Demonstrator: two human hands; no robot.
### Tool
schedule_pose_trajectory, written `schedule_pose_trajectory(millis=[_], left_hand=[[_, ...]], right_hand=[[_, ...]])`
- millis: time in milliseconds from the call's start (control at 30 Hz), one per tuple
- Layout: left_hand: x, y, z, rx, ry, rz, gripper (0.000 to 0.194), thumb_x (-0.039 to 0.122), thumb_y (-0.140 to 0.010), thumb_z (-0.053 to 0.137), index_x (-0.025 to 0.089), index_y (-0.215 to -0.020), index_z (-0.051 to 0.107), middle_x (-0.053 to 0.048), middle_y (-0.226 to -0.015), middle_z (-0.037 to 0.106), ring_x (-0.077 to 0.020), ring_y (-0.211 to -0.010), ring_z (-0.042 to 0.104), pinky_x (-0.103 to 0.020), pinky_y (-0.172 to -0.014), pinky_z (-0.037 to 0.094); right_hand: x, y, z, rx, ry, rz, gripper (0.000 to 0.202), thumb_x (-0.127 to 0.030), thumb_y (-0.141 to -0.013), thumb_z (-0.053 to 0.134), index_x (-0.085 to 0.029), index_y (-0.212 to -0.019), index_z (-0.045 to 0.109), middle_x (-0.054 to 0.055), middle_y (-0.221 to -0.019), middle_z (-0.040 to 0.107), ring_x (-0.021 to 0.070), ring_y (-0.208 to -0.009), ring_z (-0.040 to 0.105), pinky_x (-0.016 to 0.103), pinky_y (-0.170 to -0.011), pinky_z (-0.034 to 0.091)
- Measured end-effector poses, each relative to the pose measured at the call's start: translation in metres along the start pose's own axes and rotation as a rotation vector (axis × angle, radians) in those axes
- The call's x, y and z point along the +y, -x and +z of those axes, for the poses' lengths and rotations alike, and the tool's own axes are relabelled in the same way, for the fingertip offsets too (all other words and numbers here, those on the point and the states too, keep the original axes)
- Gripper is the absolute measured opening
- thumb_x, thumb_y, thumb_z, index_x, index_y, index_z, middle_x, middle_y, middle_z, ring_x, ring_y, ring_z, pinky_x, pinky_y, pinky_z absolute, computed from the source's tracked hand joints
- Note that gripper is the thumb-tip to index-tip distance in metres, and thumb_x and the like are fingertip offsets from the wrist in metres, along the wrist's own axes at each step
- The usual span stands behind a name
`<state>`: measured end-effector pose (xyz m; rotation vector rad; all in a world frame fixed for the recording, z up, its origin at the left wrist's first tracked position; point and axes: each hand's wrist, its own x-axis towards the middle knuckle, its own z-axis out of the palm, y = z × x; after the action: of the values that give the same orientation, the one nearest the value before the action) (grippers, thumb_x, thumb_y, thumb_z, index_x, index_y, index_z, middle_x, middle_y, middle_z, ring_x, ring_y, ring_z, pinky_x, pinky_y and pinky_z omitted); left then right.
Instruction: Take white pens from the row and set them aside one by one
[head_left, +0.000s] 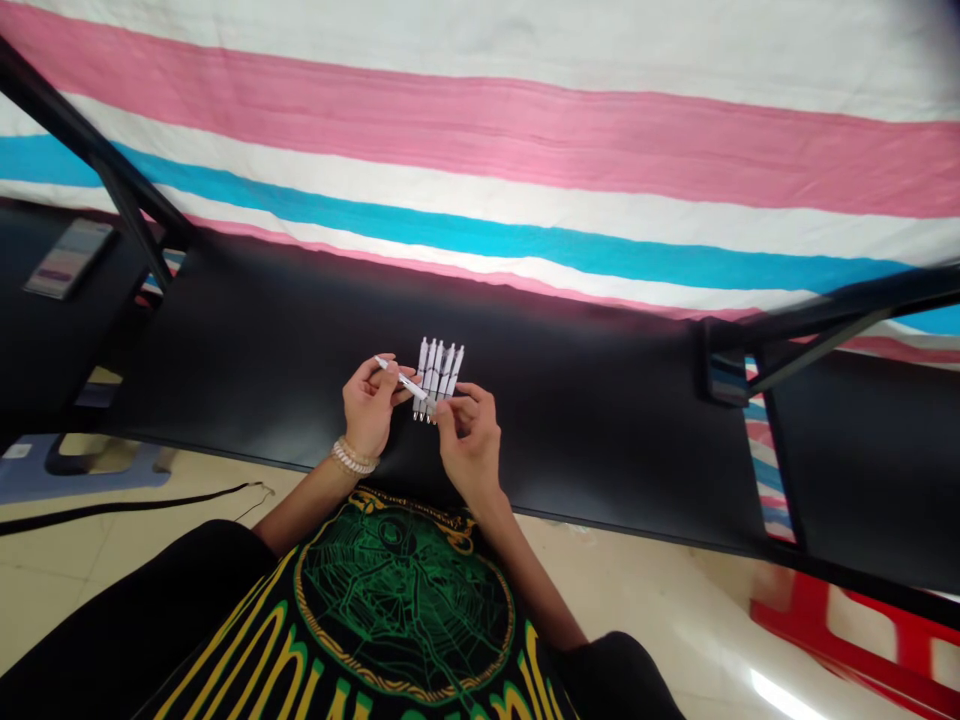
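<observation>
My left hand point(371, 403) is closed on a white pen point(401, 378), pinching it between thumb and fingers near its upper end. The pen slants down to the right, and my right hand point(469, 432) pinches its lower end with thumb and forefinger. Beneath the held pen, several white pens point(451, 368) lie side by side on the black table point(585, 430), with silvery tips toward me. The held pen and my fingers cover part of that row. A beaded bracelet point(354, 458) circles my left wrist.
A striped cloth point(480, 130) hangs along the table's far edge. Black metal bars point(124, 190) stand at left and right. A phone point(70, 260) lies on the left-hand table. Below the edges are a red stool point(847, 640) and a blue-grey stool point(142, 470).
</observation>
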<state>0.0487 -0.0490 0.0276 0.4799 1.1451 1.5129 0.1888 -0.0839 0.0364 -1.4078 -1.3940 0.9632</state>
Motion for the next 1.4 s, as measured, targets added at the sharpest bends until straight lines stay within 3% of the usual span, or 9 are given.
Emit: schedule_pose_trajectory(millis=[133, 433, 600, 767, 900, 1000, 1067, 1167, 1400], left_hand=[[-0.001, 0.000, 0.000, 0.008, -0.002, 0.012, 0.041, 0.043, -0.079, 0.077, 0.017, -0.106, 0.062, -0.009, -0.090, 0.075, -0.0221, -0.084, 0.075, -0.033, -0.077, 0.060], [-0.005, -0.002, -0.001, -0.008, -0.045, 0.044, 0.042, 0.044, -0.081, 0.075, 0.016, -0.109, 0.061, -0.008, -0.089, 0.074, -0.0209, -0.082, 0.074, -0.033, -0.075, 0.060], [-0.006, -0.001, -0.001, -0.018, -0.048, 0.037, 0.041, 0.045, -0.082, 0.075, 0.017, -0.109, 0.060, -0.007, -0.089, 0.074, -0.0209, -0.083, 0.074, -0.033, -0.074, 0.060], [0.004, -0.001, 0.002, -0.152, 0.067, -0.042, 0.037, 0.038, -0.083, 0.075, 0.017, -0.110, 0.060, -0.006, -0.090, 0.070, -0.0186, -0.083, 0.071, -0.033, -0.077, 0.058], [0.018, -0.003, 0.004, -0.289, 0.258, -0.216, 0.029, 0.034, -0.086, 0.072, 0.018, -0.107, 0.061, 0.002, -0.071, 0.057, -0.0087, -0.058, 0.056, -0.023, -0.060, 0.051], [0.026, -0.006, 0.002, -0.283, 0.369, -0.338, 0.035, 0.051, -0.093, 0.054, 0.017, -0.098, 0.062, 0.008, -0.052, 0.033, -0.0062, -0.039, 0.031, -0.019, -0.041, 0.032], [0.029, -0.008, -0.001, -0.251, 0.394, -0.382, 0.035, 0.049, -0.095, 0.046, 0.018, -0.093, 0.061, 0.010, -0.048, 0.020, -0.0067, -0.036, 0.019, -0.019, -0.037, 0.020], [0.031, -0.010, -0.006, -0.227, 0.426, -0.404, 0.027, 0.039, -0.092, 0.042, 0.020, -0.090, 0.061, 0.010, -0.047, 0.015, -0.0076, -0.036, 0.013, -0.019, -0.037, 0.013], [0.034, -0.015, -0.011, -0.179, 0.553, -0.444, 0.033, 0.040, -0.092, 0.039, 0.017, -0.088, 0.062, 0.010, -0.048, 0.012, -0.0076, -0.036, 0.011, -0.021, -0.038, 0.008]], right_hand=[[-0.001, 0.001, -0.002, 0.000, -0.018, 0.012, 0.030, -0.030, -0.093, 0.060, -0.021, -0.120, 0.051, 0.004, -0.088, 0.070, 0.0157, -0.071, 0.067, 0.028, -0.064, 0.054], [0.000, 0.002, -0.006, -0.030, 0.074, -0.060, 0.027, -0.028, -0.094, 0.058, -0.021, -0.120, 0.052, 0.006, -0.098, 0.069, 0.0174, -0.083, 0.068, 0.030, -0.073, 0.055], [0.001, 0.005, -0.004, -0.032, 0.100, -0.058, 0.026, -0.027, -0.095, 0.056, -0.022, -0.119, 0.050, 0.003, -0.088, 0.069, 0.0157, -0.073, 0.067, 0.029, -0.070, 0.055], [0.003, 0.010, -0.001, -0.133, 0.053, -0.034, 0.026, -0.028, -0.096, 0.054, -0.021, -0.121, 0.049, 0.002, -0.085, 0.068, 0.0152, -0.070, 0.066, 0.028, -0.067, 0.054], [0.004, 0.011, -0.003, -0.070, -0.032, -0.075, 0.041, -0.030, -0.093, 0.060, -0.021, -0.129, 0.043, 0.007, -0.103, 0.067, 0.0175, -0.089, 0.066, 0.030, -0.072, 0.054], [0.007, 0.009, -0.007, -0.034, 0.001, -0.082, 0.034, -0.029, -0.094, 0.059, -0.020, -0.124, 0.047, 0.004, -0.094, 0.066, 0.0163, -0.083, 0.064, 0.030, -0.072, 0.053], [0.009, 0.008, -0.010, -0.021, 0.037, -0.080, 0.031, -0.028, -0.094, 0.059, -0.020, -0.122, 0.049, 0.003, -0.091, 0.066, 0.0159, -0.080, 0.064, 0.030, -0.072, 0.052], [0.010, 0.009, -0.011, -0.018, 0.076, -0.091, 0.028, -0.027, -0.094, 0.058, -0.020, -0.121, 0.050, 0.002, -0.088, 0.066, 0.0154, -0.077, 0.063, 0.031, -0.073, 0.052], [0.010, 0.009, -0.009, -0.022, 0.086, -0.111, 0.027, -0.027, -0.095, 0.057, -0.021, -0.120, 0.051, 0.003, -0.088, 0.067, 0.0157, -0.076, 0.063, 0.032, -0.073, 0.053]])
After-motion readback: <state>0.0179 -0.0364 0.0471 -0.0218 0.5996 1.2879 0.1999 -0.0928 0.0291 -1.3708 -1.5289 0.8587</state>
